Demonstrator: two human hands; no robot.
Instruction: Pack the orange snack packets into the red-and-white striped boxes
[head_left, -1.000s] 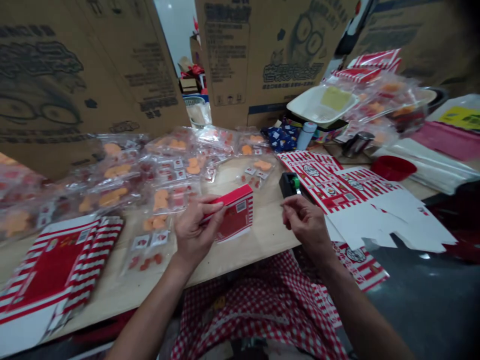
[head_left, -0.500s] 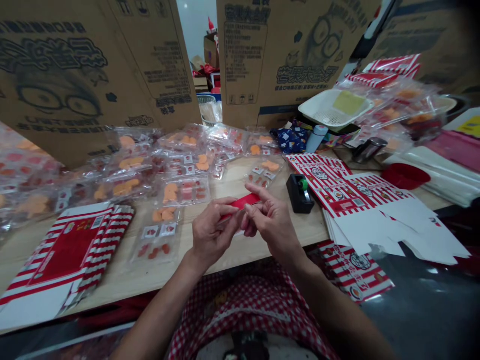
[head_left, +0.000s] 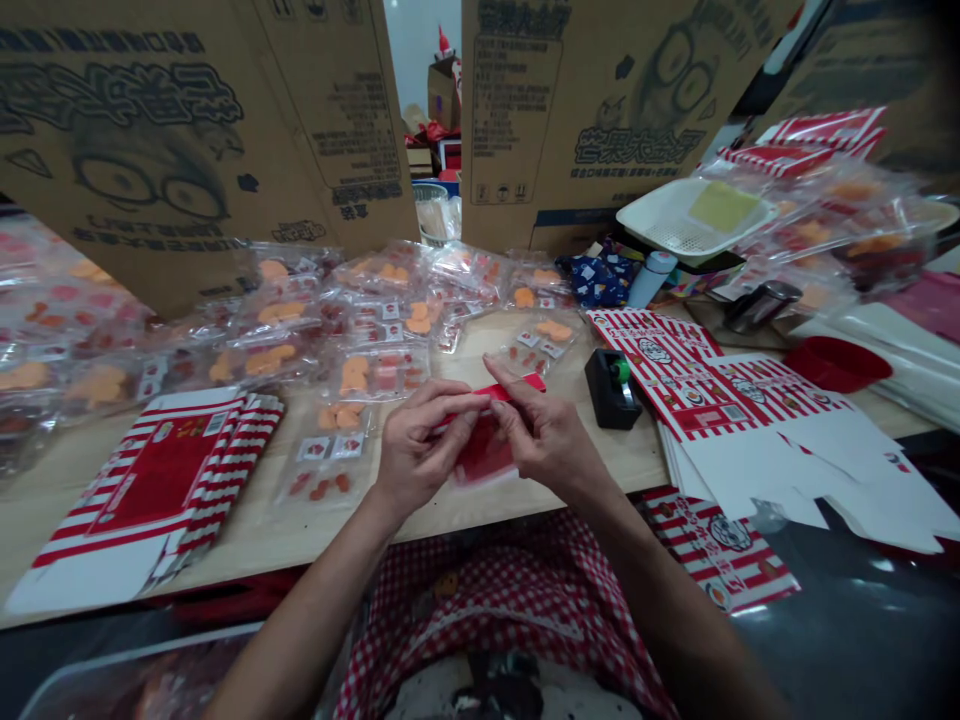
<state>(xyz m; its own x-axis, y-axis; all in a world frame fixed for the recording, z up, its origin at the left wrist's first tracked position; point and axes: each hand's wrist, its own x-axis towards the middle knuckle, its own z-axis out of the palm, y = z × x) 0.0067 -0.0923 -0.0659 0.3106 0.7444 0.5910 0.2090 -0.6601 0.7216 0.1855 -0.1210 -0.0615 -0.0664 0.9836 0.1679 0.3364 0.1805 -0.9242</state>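
In front of me both hands pinch the red top strip of a small see-through red bag [head_left: 486, 450], whose lower part hangs below my fingers. My left hand [head_left: 429, 435] grips the strip's left end, thumb against fingers. On the right end, my right hand [head_left: 544, 430] presses with the thumb, its index finger stretched along the strip. What the bag contains, if anything, I cannot make out. A clear packet of orange and red pieces [head_left: 330, 455] lies left of my left hand. Just right of my right hand stands a black tape dispenser [head_left: 612, 390].
A stack of flat red-striped cartons [head_left: 161, 470] lies at the left. More striped card sheets [head_left: 712, 390] overhang the table edge at the right. Many clear packets [head_left: 277, 310] cover the back, before large cardboard boxes [head_left: 322, 120]. A white basket [head_left: 694, 215] and red bowl [head_left: 836, 362] stand right.
The red bag has turned, so its translucent lower part now shows below the hands. Both hands still pinch it. The whole view has shifted slightly, with things appearing further right.
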